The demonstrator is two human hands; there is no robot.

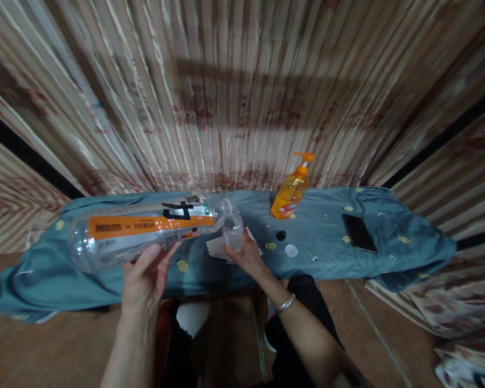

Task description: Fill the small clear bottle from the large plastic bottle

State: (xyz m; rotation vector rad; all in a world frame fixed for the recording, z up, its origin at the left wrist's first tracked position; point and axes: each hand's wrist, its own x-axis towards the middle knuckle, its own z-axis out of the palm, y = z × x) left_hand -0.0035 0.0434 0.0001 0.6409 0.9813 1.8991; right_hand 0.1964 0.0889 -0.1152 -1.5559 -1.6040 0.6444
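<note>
A large clear plastic bottle (121, 231) with an orange and silver label lies nearly sideways in my left hand (147, 272), its neck pointing right. My left fingers are closed round its underside. My right hand (244, 252) grips a small clear plastic cup or bottle (232, 229) whose top is at the big bottle's mouth. Whether the two touch, I cannot tell. White paper or tissue (218, 249) shows beneath my right hand on the cloth. Just right of that hand are a small black cap (281, 235) and a white round disc (291, 250).
An orange pump bottle (290, 194) stands toward the back of the bench, which is covered by a teal cloth (319, 242). A black phone (359, 233) lies on the right. Behind the bench hangs a striped curtain-like sheet (242, 97).
</note>
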